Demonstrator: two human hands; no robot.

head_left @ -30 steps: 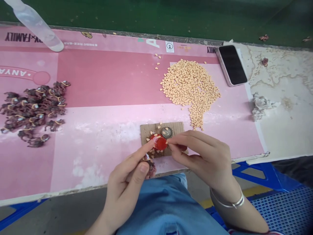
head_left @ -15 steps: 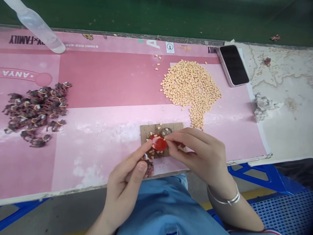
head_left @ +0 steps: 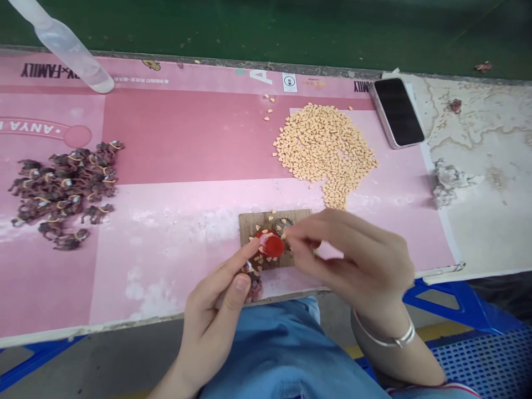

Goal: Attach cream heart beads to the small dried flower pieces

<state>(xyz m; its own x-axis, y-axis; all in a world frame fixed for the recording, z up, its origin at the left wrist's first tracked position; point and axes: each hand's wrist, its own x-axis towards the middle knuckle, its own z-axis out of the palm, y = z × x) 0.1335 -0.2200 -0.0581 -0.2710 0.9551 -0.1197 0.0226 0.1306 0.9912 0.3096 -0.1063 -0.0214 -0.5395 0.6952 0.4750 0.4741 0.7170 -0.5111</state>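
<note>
Beyond the brown figurines (head_left: 62, 194), upside-down lettering (head_left: 36, 128) reads "ANYA".

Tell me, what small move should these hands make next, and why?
Probably bring the beige piece over to the dark figurine: the right hand seems to pinch that piece beside the red cap, though blur softens its fingertips, while the left hand holds the figurine close by, its forefinger at the cap's edge.

Behind the board (head_left: 248, 219), the pellet heap (head_left: 324, 144) lies between figurines (head_left: 64, 194) and phone (head_left: 398, 112).
</note>
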